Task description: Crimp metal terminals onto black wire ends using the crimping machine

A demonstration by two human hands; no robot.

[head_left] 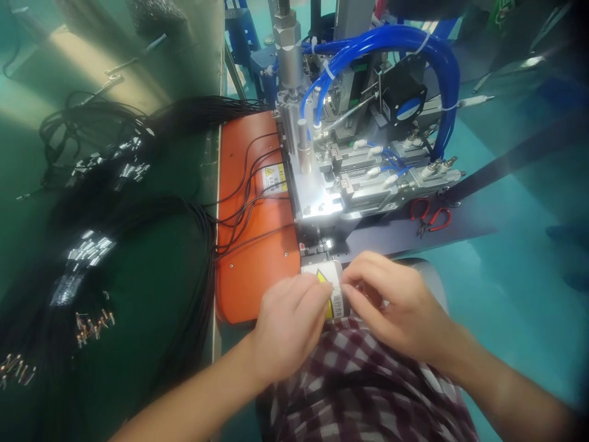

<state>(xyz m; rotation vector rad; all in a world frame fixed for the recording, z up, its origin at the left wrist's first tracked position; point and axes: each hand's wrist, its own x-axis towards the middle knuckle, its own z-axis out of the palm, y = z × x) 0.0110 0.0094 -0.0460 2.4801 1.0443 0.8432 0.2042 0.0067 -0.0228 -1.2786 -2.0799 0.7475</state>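
Note:
My left hand [292, 319] is closed, with thumb and forefinger pinched together in front of the machine's near end. Facing it, my right hand [400, 301] is also pinched, its fingertips a short gap from the left ones. Whatever sits between the fingertips is too small to make out. Just behind them is a white label with a yellow warning triangle [323, 279], partly covered by the left hand. Several thin black cables [248, 190] cross the orange plate [257, 270] and run up to the metal machine [317, 196].
Bundles of black cables [184, 212] with shiny wrapped ends [89, 248] and bare copper ends [94, 325] lie on the green surface at left. Thick blue air hoses [448, 80] arch over the machine. Red-handled pliers [430, 220] rest at its right.

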